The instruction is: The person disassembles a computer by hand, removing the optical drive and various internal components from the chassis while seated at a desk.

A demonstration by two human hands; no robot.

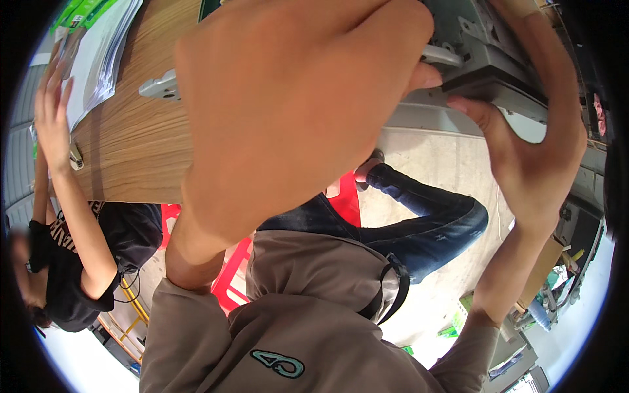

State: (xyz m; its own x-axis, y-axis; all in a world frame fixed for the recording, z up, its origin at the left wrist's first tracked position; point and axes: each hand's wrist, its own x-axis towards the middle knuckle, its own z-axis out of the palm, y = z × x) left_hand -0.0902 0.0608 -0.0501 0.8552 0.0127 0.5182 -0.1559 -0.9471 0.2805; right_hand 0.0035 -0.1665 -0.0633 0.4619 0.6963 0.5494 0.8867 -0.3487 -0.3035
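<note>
My left hand (295, 111) fills the upper middle, close to the camera. Its fingers are curled, and most of them are hidden behind the back of the hand. The thumb tip shows beside a light grey curved plastic part (444, 56) of a grey machine (485, 46). What this hand grips cannot be made out. On the right, my right hand (537, 157) is closed around a dark-edged grey panel (495, 82) of the machine, thumb at its near edge and fingers over its far side. A light grey plastic piece with holes (158, 86) sticks out left of my left hand.
A wood-grain table (131, 150) lies at the left. Another person's hands (52, 124) are at a stack of white paper (105, 56) there, near a small stapler-like object (76, 157). A red stool (344, 200) is below me. Cluttered shelves (557, 288) stand at the right.
</note>
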